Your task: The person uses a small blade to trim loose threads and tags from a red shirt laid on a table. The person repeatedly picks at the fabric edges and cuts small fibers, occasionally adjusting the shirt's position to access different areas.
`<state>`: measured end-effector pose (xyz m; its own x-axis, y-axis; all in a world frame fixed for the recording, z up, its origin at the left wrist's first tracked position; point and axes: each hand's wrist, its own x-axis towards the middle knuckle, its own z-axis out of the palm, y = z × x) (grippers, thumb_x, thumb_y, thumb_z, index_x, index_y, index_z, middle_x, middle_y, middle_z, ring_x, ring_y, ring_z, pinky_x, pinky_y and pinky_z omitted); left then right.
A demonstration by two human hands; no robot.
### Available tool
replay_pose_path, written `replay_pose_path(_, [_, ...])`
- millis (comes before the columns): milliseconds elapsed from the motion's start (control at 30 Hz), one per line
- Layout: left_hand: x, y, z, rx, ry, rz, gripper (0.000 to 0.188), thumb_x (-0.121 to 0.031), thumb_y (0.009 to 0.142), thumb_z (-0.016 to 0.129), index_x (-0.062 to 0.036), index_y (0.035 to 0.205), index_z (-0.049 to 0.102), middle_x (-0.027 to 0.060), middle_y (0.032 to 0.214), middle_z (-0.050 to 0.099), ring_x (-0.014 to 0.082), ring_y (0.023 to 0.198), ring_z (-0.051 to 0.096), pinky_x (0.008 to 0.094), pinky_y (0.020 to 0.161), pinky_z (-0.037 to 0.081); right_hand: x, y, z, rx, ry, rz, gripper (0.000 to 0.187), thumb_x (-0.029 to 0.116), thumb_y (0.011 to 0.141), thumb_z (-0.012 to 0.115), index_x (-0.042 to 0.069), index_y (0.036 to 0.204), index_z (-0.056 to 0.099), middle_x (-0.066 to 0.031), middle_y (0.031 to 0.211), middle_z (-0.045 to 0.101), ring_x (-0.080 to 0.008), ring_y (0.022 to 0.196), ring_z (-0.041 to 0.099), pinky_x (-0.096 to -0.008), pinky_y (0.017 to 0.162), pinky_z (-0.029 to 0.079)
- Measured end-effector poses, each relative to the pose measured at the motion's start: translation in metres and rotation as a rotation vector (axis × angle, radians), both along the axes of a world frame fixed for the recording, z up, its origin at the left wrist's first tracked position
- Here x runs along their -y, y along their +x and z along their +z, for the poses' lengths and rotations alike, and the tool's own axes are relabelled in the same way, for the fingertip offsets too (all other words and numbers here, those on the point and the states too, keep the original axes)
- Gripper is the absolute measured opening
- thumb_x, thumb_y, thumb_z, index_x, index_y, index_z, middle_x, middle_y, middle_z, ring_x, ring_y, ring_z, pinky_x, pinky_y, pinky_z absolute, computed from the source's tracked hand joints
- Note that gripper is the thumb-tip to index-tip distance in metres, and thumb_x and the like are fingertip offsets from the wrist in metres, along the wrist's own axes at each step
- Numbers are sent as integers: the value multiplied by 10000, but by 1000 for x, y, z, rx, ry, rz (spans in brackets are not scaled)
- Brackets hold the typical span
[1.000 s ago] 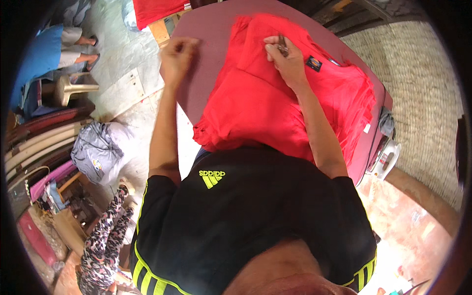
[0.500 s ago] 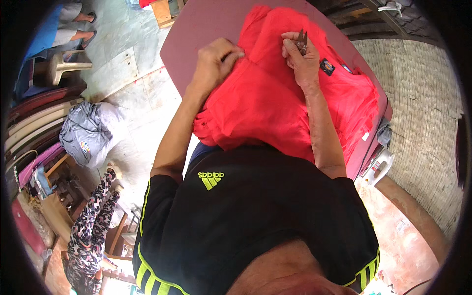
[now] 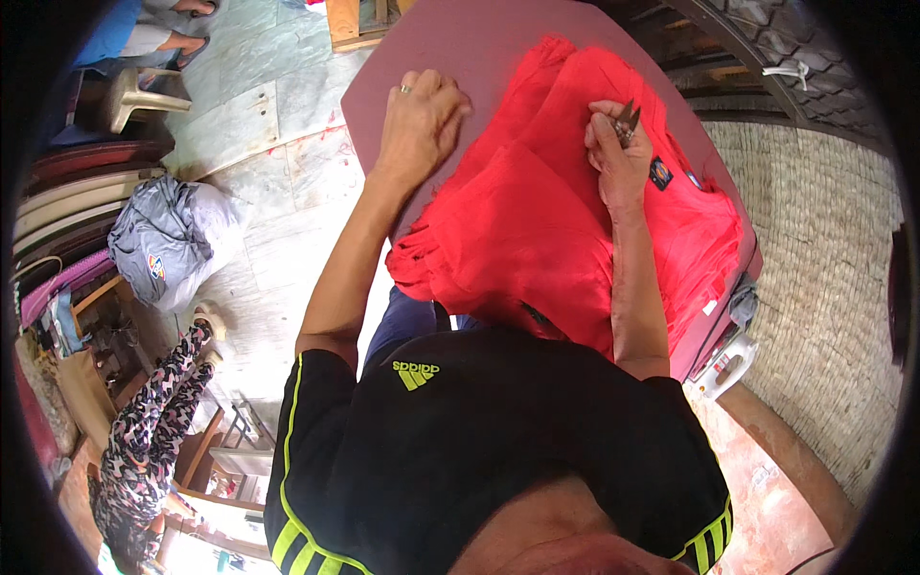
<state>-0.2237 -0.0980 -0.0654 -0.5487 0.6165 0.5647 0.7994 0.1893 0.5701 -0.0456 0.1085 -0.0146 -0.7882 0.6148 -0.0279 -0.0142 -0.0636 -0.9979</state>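
At far left a grey bag (image 3: 168,240) lies on the tiled floor (image 3: 278,220). Left of centre, the left hand (image 3: 419,115) rests on the mauve table (image 3: 479,48), fingers curled together, touching the edge of the red cloth (image 3: 537,230) heaped across the middle. Upper right, the right hand (image 3: 618,153) rests on the cloth, fingers clamped on small metal snips (image 3: 627,119).

Bare mauve tabletop (image 3: 498,38) lies open ahead of the left hand (image 3: 417,120) and to its left edge, offering clear passage. To the right, a heaped red garment (image 3: 537,240) fills the surface from centre to the right edge, where the right hand (image 3: 618,158) and small snips (image 3: 628,117) rest on it.
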Motion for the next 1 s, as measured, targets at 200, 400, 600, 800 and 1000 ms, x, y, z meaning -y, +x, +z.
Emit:
replay_pose_path(200, [26,-38,17,11,97,149,108,-141,858,688,-70,939,677,115,904,636,347,884,587,432,786,473,-5,2,-3,-13,-2,0,154,112,972,617,32,1103,635,21,739,593,-19,597,488,-170,468,330])
replay_pose_path(400, [21,-40,-13,-39,-93,52,117,-99,839,673,-94,948,631,117,941,625,357,880,593,442,765,473,-3,-1,-2,-16,21,14,149,108,978,604,25,1099,631,20,734,587,-18,589,479,-172,471,336])
replay_pose_path(600, [10,-57,26,64,2,11,125,-127,847,671,-69,946,622,133,929,622,349,936,603,455,787,471,-6,1,-2,-25,18,12,146,99,975,605,27,1098,634,23,737,587,-18,595,483,-171,473,340])
replay_pose_path(800, [-24,-38,8,-196,-110,105,84,-85,840,633,-83,920,658,133,892,621,370,879,590,481,769,468,-3,-1,-2,-35,21,11,145,94,973,606,31,1099,636,24,742,588,-18,609,493,-170,477,344])
replay_pose_path(1000, [29,-98,1,-207,-106,425,178,-44,812,631,-76,982,672,128,923,651,364,904,593,465,803,467,-6,1,-3,-41,7,22,152,100,971,611,35,1106,637,26,747,586,-19,622,498,-171,482,345])
